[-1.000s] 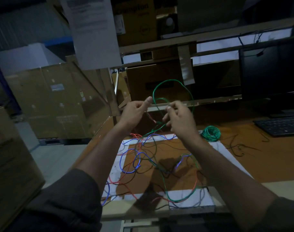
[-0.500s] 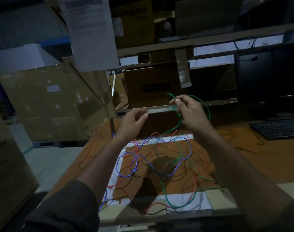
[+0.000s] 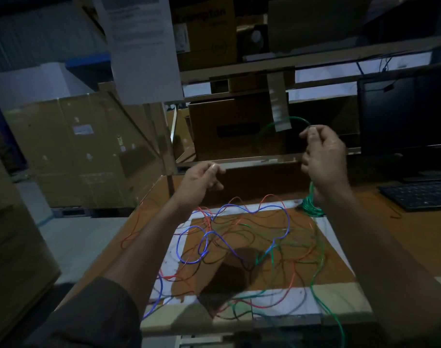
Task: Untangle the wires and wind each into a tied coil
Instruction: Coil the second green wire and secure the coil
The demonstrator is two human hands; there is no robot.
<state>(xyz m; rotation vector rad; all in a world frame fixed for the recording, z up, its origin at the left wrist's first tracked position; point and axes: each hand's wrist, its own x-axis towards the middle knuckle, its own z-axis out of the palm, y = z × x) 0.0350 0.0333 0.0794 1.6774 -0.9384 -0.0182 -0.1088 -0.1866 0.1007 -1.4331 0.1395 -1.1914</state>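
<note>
Right hand [image 3: 323, 156] pinches the green wire [image 3: 284, 120]; left hand [image 3: 198, 182] curled, grasp unclear, above the tangle [image 3: 239, 237]

The scene is dim and bluish, grainy throughout. The brightest patch is the white border on the table [image 3: 337, 237], lit from above — a dark shadow [image 3: 227, 280] pools at its middle. Above the table the shelves sink into near-black. Straight edges bow toward the corners — wide-angle distortion — and fine detail is soft, slightly motion-blurred.
</note>
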